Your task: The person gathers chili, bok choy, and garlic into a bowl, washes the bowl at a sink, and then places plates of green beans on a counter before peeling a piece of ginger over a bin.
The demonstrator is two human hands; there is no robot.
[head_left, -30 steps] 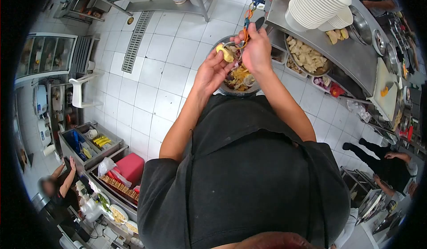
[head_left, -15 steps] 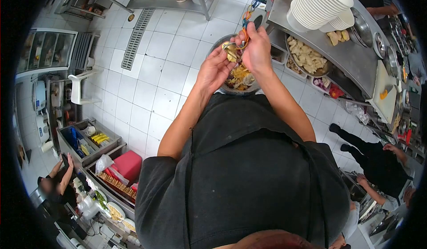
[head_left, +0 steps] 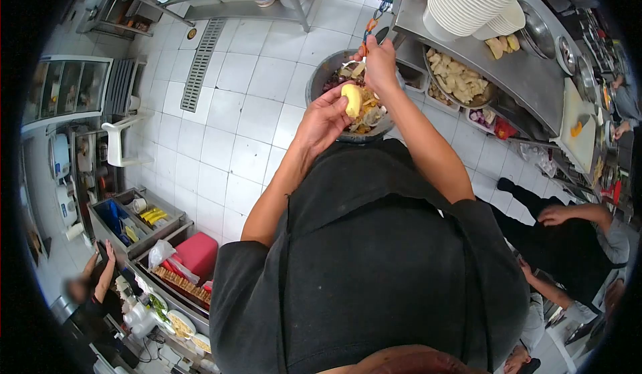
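Left hand [head_left: 323, 121] cups a pale yellow, partly peeled potato [head_left: 352, 100], fingers curled around its lower side. Right hand [head_left: 378, 63] is closed on a small peeler with an orange handle [head_left: 365, 40], held just above and beyond the potato; whether blade and potato touch cannot be told. Both hands are raised over a round grey metal basin [head_left: 319, 73] standing on the white tiled floor [head_left: 234, 106] and holding yellow and dark peelings. To the right, a stainless steel counter [head_left: 528, 86] carries a tall stack of white bowls [head_left: 468, 3] and, near its front edge, a round metal tray of pale peeled pieces [head_left: 458, 80]. Another person's hand [head_left: 555, 215] shows at far right, well apart from the basin. A red plastic box [head_left: 198, 252] sits at lower left.
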